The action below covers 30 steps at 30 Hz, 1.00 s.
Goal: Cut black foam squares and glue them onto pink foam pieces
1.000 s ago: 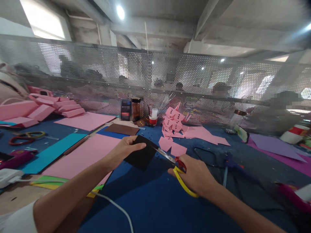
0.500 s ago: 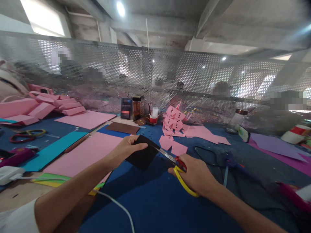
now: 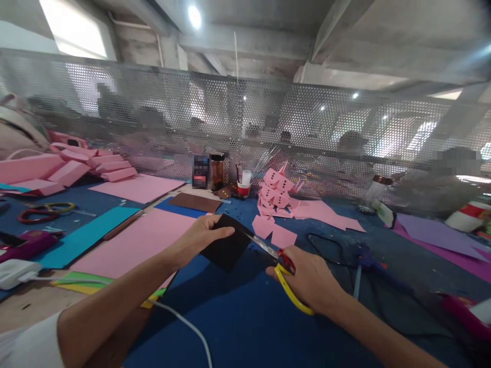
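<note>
My left hand pinches the upper left edge of a black paper sheet, thumb on top. The sheet hangs tilted above the blue table surface. In my right hand are scissors with yellow and red handles, fingers through the loops. Their metal blades reach left to the upper right edge of the black paper; whether they are parted there is hard to see. Just beyond lie pink paper cutouts and a folded pink paper piece with black dots.
Pink sheets and a teal sheet lie left, near other scissors. A white cable crosses the front. A blue glue gun with its cord lies right. A paper cup and jar stand at the back before a perforated metal screen.
The view has shifted slightly, so everything sits a little further right. Both hands keep the same hold on the paper and the scissors, with hardly any other movement.
</note>
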### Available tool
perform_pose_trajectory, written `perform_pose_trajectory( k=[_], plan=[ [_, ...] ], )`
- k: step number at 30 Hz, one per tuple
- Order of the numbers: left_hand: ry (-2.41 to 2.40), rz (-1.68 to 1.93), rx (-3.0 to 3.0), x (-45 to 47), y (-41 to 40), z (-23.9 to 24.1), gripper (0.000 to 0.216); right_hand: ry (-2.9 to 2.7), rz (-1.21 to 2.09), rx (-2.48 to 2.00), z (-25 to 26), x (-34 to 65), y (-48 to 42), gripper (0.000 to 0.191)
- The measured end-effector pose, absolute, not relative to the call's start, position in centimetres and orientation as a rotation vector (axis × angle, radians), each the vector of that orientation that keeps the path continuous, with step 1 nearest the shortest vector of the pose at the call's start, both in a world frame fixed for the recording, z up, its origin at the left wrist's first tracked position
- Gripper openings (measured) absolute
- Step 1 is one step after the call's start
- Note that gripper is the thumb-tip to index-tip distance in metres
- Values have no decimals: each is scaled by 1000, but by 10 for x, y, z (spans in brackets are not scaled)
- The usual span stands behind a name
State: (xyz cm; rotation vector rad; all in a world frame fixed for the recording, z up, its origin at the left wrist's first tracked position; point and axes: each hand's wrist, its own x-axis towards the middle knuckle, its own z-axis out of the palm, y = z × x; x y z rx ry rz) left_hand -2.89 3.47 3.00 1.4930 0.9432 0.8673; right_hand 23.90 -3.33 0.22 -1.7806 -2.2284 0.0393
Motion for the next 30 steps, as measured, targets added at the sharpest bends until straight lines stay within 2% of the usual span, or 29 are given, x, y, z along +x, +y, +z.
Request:
perform_pose_trajectory(
  k=[30],
  plan=[
    [905,893,1527,-32,41,20,26,-2225,51,-1835,-5,239,-32,42]
  ],
)
